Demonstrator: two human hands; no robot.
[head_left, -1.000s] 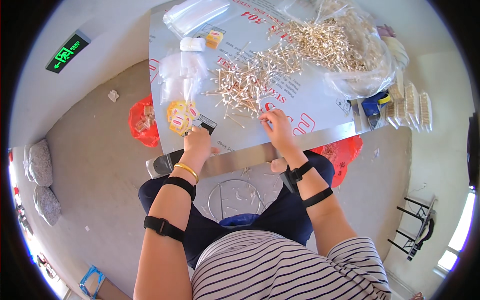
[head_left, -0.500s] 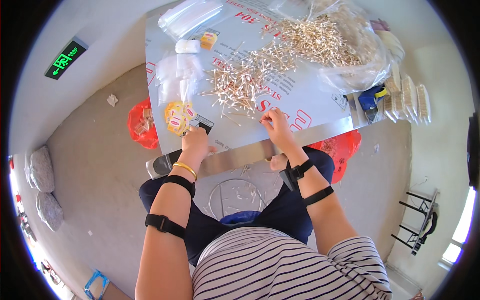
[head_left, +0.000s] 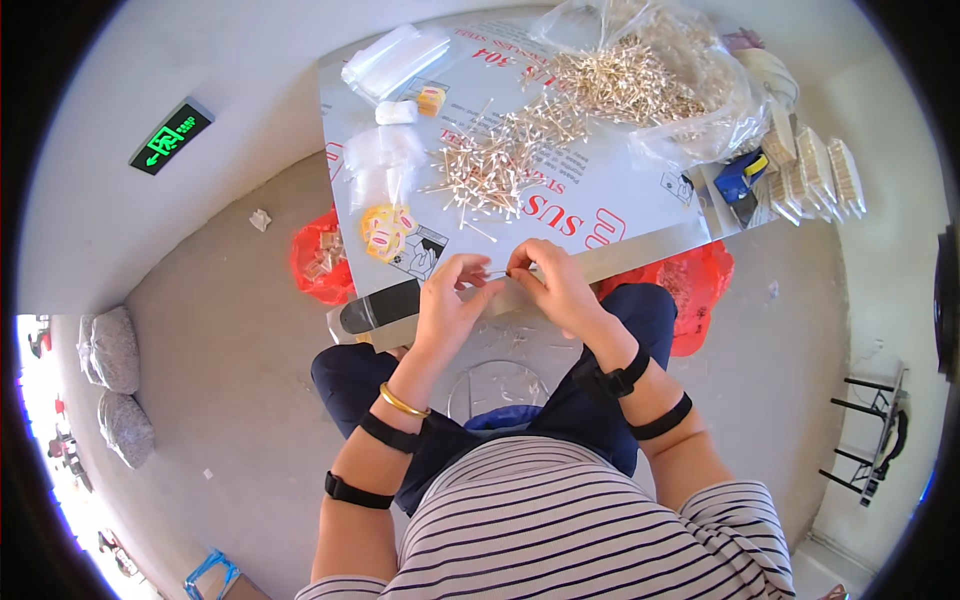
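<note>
Swabs (head_left: pixel 485 178) strew grey table (head_left: pixel 622 190); green sign (head_left: pixel 170 136) glows; right hand (head_left: pixel 562 290) pinches thin stick (head_left: pixel 498 273); left hand (head_left: pixel 446 308), grip unclear

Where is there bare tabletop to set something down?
Widest patch: tabletop between the loose swabs, the clear bag and the right hand. A narrower gap lies between the yellow cards and those swabs. Crowded: far right with the swab heap; left with clear packets.

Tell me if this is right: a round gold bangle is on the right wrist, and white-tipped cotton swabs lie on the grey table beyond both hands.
Wrong wrist: the head view shows the round gold bangle on the left wrist. White-tipped cotton swabs do lie on the grey table beyond the left hand and right hand.
</note>
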